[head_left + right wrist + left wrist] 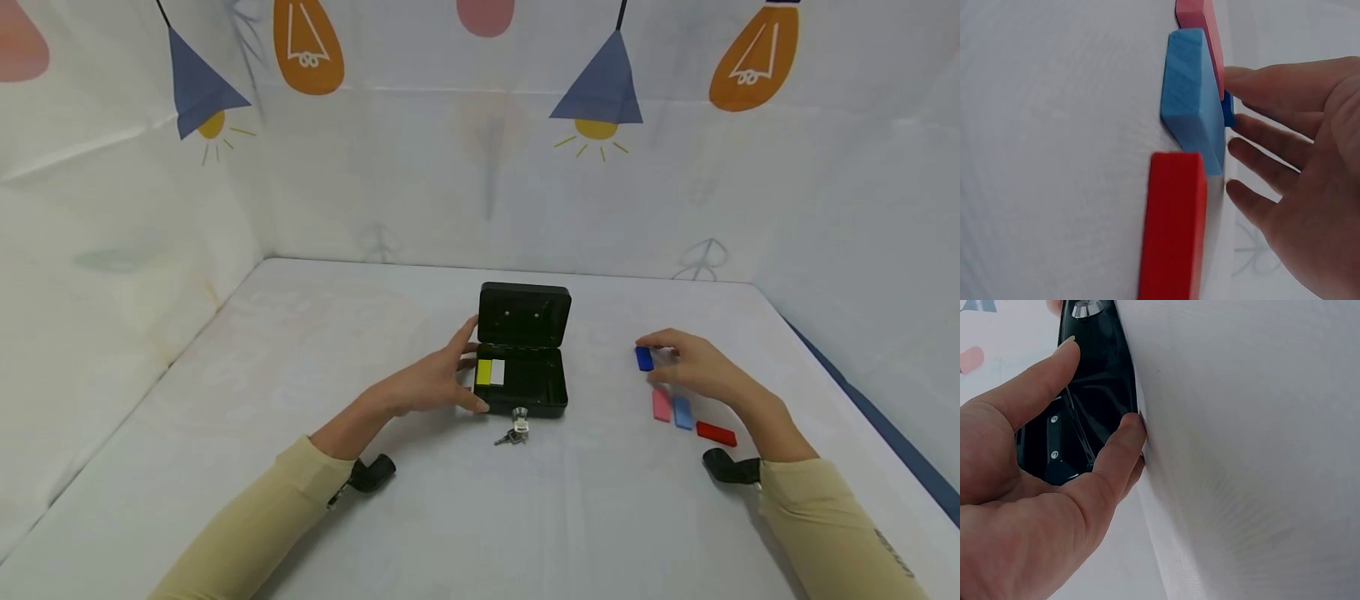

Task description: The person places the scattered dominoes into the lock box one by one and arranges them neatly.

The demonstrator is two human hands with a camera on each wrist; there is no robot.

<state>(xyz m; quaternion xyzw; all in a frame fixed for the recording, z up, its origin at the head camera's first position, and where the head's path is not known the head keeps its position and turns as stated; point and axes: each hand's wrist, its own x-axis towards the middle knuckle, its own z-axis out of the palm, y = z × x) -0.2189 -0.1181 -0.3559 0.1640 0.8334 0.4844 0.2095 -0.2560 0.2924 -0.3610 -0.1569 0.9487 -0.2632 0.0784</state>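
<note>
An open black cash box (525, 410) stands mid-table, lid raised, with a yellow block (483, 372) and a white block (497, 372) at the left inside it. My left hand (431, 379) grips its left side, thumb at the front corner; the left wrist view shows the fingers (1124, 447) along its wall. On the right, my right hand (693, 364) pinches a dark blue block (644, 358) between thumb and fingers, at table level. Nearer me lie a pink block (661, 406), a light blue block (682, 412) and a red block (717, 433).
Keys (513, 437) hang from the lock (521, 414) at the box's front. White sheeting printed with lamps and bulbs (307, 50) encloses the white table (480, 517) at the back and sides. A black wrist device (372, 474) is beside the left cuff, another (729, 467) beside the right.
</note>
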